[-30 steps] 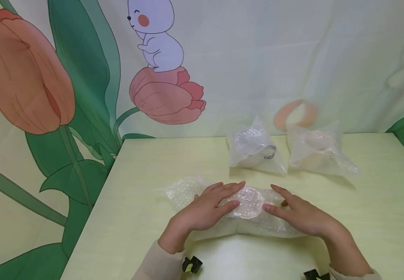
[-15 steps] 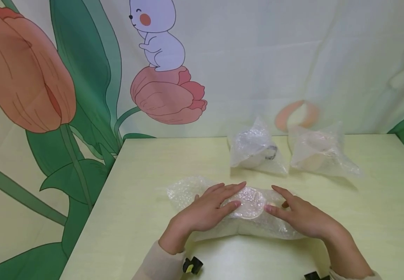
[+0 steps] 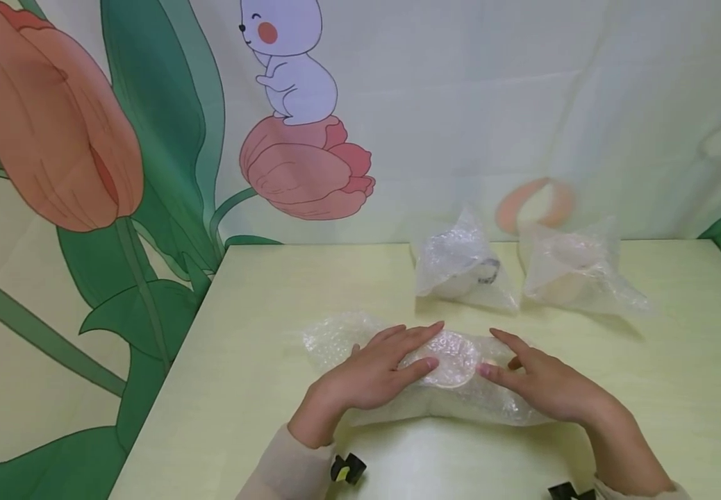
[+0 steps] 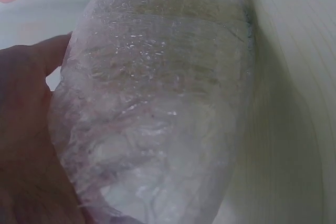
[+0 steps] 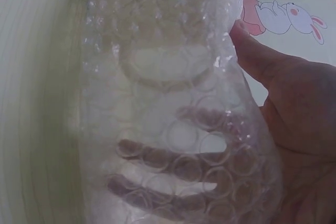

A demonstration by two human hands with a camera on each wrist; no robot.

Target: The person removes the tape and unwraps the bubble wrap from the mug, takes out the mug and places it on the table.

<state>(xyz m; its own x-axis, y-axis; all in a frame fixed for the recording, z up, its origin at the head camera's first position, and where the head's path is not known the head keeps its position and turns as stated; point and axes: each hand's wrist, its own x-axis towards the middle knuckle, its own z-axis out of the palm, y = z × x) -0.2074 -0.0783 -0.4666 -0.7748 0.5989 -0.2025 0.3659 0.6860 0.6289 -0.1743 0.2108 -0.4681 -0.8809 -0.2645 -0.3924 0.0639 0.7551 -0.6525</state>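
A bubble-wrapped package [image 3: 435,403] lies in front of me on the table, with a round pale rim [image 3: 451,357] showing through the wrap on top. In the right wrist view a curved, handle-like band [image 5: 168,84] shows through the bubbles. My left hand [image 3: 373,371] rests on the package's left part, fingers extended over the top and thumb by the rim. From the right, my right hand [image 3: 544,385] touches the package, its thumb near the rim; its fingers [image 5: 168,161] show through the wrap, straight and spread along the far side.
Two more bubble-wrapped packages stand at the table's back edge: one with a dark mark [image 3: 463,271], the other [image 3: 576,271] to its right. Behind the pale yellow table [image 3: 242,389] hangs a backdrop [image 3: 448,104] printed with tulips and a rabbit.
The hands and the package keep their places relative to each other. The whole head view has shifted slightly, so everything sits a little further right.
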